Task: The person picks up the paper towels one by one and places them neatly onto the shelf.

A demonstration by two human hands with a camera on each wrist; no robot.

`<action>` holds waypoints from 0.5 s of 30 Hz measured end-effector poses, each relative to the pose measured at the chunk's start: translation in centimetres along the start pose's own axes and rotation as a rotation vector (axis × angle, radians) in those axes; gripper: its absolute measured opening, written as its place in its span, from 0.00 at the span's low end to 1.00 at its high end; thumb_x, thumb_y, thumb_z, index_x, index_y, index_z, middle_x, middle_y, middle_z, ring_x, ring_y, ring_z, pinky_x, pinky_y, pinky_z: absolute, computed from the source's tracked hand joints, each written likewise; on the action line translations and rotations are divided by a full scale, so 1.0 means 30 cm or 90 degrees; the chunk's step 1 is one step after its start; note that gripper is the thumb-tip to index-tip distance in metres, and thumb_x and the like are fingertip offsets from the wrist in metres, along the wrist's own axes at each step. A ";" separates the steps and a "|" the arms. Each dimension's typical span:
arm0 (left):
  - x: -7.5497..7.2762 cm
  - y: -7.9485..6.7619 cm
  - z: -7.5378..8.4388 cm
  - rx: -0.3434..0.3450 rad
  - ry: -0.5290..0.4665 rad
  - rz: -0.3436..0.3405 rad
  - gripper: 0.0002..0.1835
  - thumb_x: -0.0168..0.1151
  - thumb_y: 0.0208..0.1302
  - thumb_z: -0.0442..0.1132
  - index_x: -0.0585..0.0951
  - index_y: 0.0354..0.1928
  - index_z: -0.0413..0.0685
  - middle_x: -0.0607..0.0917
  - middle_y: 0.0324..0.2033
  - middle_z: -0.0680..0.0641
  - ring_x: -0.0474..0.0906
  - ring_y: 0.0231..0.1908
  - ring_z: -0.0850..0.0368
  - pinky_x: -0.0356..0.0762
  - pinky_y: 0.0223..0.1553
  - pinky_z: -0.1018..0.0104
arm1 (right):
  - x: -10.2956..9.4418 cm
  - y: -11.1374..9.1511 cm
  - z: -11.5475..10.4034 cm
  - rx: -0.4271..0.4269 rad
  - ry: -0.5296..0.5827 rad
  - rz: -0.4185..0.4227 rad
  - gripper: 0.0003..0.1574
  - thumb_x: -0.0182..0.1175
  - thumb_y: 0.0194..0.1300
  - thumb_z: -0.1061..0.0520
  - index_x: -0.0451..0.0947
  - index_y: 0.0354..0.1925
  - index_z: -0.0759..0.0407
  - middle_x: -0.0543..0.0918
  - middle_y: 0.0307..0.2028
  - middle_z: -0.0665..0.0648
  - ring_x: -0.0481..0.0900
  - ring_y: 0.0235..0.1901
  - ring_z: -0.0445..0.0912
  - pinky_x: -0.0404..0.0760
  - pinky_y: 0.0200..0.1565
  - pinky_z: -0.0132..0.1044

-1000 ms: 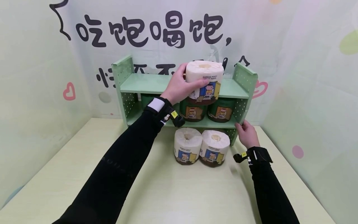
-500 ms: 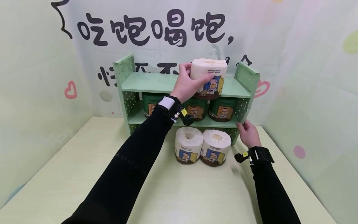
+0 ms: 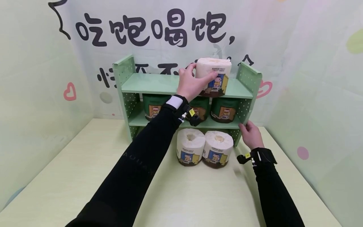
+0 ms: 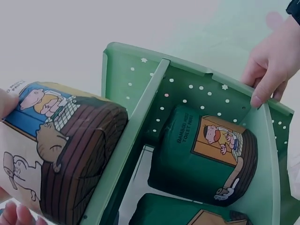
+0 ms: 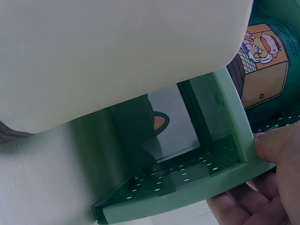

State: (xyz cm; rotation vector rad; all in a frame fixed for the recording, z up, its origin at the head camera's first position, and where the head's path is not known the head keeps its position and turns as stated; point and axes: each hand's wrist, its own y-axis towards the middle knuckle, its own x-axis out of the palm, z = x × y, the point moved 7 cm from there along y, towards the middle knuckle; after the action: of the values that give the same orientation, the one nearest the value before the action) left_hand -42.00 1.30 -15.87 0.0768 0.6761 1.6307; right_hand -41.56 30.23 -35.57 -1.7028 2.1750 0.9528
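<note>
My left hand (image 3: 195,79) grips a white toilet paper roll (image 3: 213,71) by its side, thumb across the printed front. In the left wrist view this roll's brown base lies right along the edge of the top shelf (image 4: 136,126). The green two-tier rack (image 3: 158,83) stands at the back of the table. My right hand (image 3: 251,135) holds the rack's right side panel, its thumb at the lower shelf's end and fingers behind the panel, as the right wrist view shows. Green toilet paper rolls (image 3: 225,110) stand on the lower shelf; my left forearm hides part of them.
Two white toilet paper rolls, a left one (image 3: 191,147) and a right one (image 3: 218,149), stand side by side on the table (image 3: 181,195) before the rack. Printed cloth walls (image 3: 300,94) close in the back and sides.
My left hand has carried the white roll slightly right and away from me, lower against the top shelf. My right hand keeps its hold on the rack's side.
</note>
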 end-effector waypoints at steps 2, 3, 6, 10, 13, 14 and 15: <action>0.008 0.002 0.003 0.005 -0.018 0.001 0.44 0.71 0.51 0.67 0.70 0.67 0.57 0.64 0.50 0.46 0.70 0.44 0.59 0.79 0.36 0.70 | 0.000 -0.002 -0.003 0.003 0.002 -0.001 0.26 0.49 0.79 0.50 0.68 0.67 0.64 0.77 0.55 0.69 0.75 0.52 0.58 0.73 0.54 0.59; 0.013 0.004 0.004 0.007 -0.027 0.002 0.43 0.71 0.52 0.66 0.70 0.67 0.57 0.65 0.50 0.46 0.71 0.43 0.59 0.80 0.35 0.71 | 0.000 -0.003 -0.004 0.004 0.003 -0.003 0.26 0.48 0.80 0.50 0.68 0.67 0.63 0.77 0.56 0.69 0.75 0.53 0.58 0.73 0.54 0.59; 0.027 0.011 0.008 0.002 -0.043 0.007 0.44 0.72 0.52 0.64 0.69 0.68 0.56 0.66 0.51 0.47 0.73 0.43 0.60 0.81 0.34 0.72 | -0.001 -0.004 -0.008 0.007 0.005 -0.004 0.27 0.48 0.80 0.50 0.67 0.68 0.63 0.77 0.56 0.69 0.74 0.53 0.58 0.72 0.55 0.59; 0.042 0.017 0.005 -0.018 -0.039 0.031 0.48 0.72 0.52 0.64 0.63 0.70 0.50 0.67 0.54 0.46 0.71 0.46 0.61 0.79 0.40 0.70 | -0.003 -0.003 -0.008 0.005 0.002 -0.005 0.27 0.48 0.80 0.49 0.67 0.68 0.63 0.76 0.56 0.69 0.74 0.53 0.58 0.72 0.55 0.59; 0.052 0.014 0.000 -0.022 -0.048 0.051 0.49 0.72 0.53 0.64 0.61 0.68 0.45 0.68 0.55 0.45 0.68 0.48 0.60 0.76 0.44 0.68 | -0.004 -0.002 -0.005 0.006 0.001 -0.007 0.27 0.48 0.80 0.49 0.67 0.68 0.63 0.76 0.57 0.68 0.74 0.54 0.58 0.72 0.55 0.59; 0.056 0.012 -0.001 -0.020 -0.052 0.055 0.48 0.72 0.54 0.63 0.62 0.67 0.45 0.68 0.55 0.45 0.68 0.48 0.60 0.76 0.44 0.68 | -0.005 -0.002 -0.004 0.007 0.002 -0.009 0.28 0.48 0.80 0.49 0.67 0.68 0.63 0.76 0.57 0.68 0.74 0.54 0.58 0.72 0.56 0.59; 0.060 0.011 -0.002 -0.016 -0.055 0.058 0.46 0.72 0.54 0.63 0.62 0.65 0.44 0.69 0.53 0.46 0.67 0.48 0.60 0.75 0.44 0.68 | -0.005 -0.002 -0.004 0.009 0.003 -0.009 0.28 0.48 0.80 0.49 0.67 0.68 0.63 0.76 0.57 0.68 0.74 0.54 0.58 0.71 0.56 0.59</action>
State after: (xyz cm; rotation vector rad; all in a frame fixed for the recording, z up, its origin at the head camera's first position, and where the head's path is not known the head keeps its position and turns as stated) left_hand -42.65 2.92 -16.36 0.1601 0.5935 1.7126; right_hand -41.43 30.28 -35.41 -1.7145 2.1639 0.9288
